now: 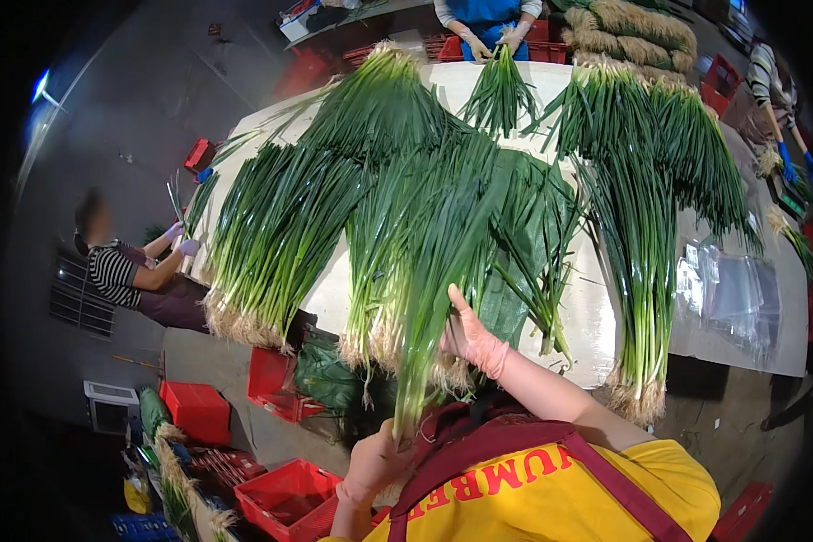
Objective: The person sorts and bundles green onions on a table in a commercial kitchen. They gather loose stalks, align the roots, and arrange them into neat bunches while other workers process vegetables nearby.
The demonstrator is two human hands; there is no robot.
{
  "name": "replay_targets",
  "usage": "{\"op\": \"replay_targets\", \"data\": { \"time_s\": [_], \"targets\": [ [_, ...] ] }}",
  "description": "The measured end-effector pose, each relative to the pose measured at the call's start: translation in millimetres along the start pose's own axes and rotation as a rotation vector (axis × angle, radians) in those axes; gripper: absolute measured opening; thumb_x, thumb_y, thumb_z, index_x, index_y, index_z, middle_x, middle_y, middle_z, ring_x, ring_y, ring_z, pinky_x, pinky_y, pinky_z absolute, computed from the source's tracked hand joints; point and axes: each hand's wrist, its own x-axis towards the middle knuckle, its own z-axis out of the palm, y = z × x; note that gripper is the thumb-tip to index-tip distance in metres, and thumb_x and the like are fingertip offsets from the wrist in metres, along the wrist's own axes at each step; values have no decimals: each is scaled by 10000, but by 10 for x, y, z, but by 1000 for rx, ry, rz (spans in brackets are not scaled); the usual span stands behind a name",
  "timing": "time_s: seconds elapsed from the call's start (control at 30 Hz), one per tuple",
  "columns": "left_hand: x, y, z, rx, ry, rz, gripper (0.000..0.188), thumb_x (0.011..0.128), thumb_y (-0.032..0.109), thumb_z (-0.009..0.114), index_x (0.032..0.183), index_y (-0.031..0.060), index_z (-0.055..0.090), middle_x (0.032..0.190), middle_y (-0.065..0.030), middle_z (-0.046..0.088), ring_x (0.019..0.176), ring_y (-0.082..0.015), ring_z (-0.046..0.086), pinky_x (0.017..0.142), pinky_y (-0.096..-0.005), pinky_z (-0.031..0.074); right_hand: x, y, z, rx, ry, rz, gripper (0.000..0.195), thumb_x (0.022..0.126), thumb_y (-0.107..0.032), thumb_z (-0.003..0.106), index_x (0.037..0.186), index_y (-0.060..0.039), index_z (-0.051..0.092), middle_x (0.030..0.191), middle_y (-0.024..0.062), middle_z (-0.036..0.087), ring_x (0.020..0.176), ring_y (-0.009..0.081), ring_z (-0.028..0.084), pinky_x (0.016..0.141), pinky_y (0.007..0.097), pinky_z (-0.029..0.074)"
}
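Note:
A bunch of long green leafy stalks point(440, 271), like Chinese chives or leeks, slants across the front of the white table. My left hand point(379, 457), in a thin pinkish glove, is closed around its pale lower end near the maroon apron. My right hand point(471, 337), gloved alike, lies along the bunch's right side with the thumb raised; its fingers are partly hidden behind the leaves. More rooted stalks point(379, 284) lie just beyond. To the left spreads a large pile of stalks point(278, 237), roots towards me. Loose stalks point(549, 311) lie on a green sheet point(518, 237) to the right.
Across the white table point(593, 325), a co-worker's gloved hands point(494, 46) hold a small bunch. Other co-workers stand left and far right. More stalks point(643, 271) and clear plastic bags point(732, 291) lie at the right. Red crates point(288, 498) stand on the floor at lower left.

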Motion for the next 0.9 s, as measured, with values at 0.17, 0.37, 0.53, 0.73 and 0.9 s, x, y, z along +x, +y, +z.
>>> {"op": "replay_targets", "data": {
  "time_s": [0.17, 0.37, 0.53, 0.73, 0.9],
  "targets": [
    [-49, -135, 50, -2, 110, 135, 442, 719, 261, 687, 1098, 109, 518, 820, -149, 624, 765, -347, 614, 611, -383, 486, 15, 57, 260, 110, -106, 79, 604, 901, -393, 490, 1357, -21, 353, 1343, 142, 449, 1223, 258, 448, 1047, 402, 350],
    [375, -195, 340, -1120, 21, 85, 699, 747, -7, 715, 1335, 51, 342, 1077, -54, 559, 887, -120, 567, 754, -261, 482, -77, 413, 189, 111, -249, 256, 666, 817, -327, 604, 1343, 10, 375, 1326, 160, 471, 1193, 271, 482, 1043, 415, 345],
    [455, -374, 525, -1200, -71, -31, 418, 720, 26, 751, 1083, 28, 543, 844, -18, 600, 722, -104, 569, 632, -243, 466, -236, 303, 552, 16, -265, 189, 680, 839, -382, 597, 1372, -33, 358, 1340, 126, 464, 1211, 256, 463, 1035, 406, 337],
    [480, -331, 512, -1150, 167, 106, 555, 682, -21, 771, 1178, 22, 525, 1089, -19, 597, 968, -104, 551, 856, -246, 442, -142, 210, 175, -728, 114, -31, 648, 934, -540, 372, 1278, 0, 471, 1277, 108, 509, 1168, 221, 468, 1045, 351, 315],
    [364, -402, 454, -1035, 204, 102, 504, 681, -15, 755, 1140, 22, 550, 1021, -12, 619, 912, -90, 558, 816, -246, 452, -350, -568, 184, -897, 384, -200, 448, 958, -387, 427, 1087, -9, 629, 1019, 96, 646, 917, 120, 561, 847, 274, 439]
  ]
}}
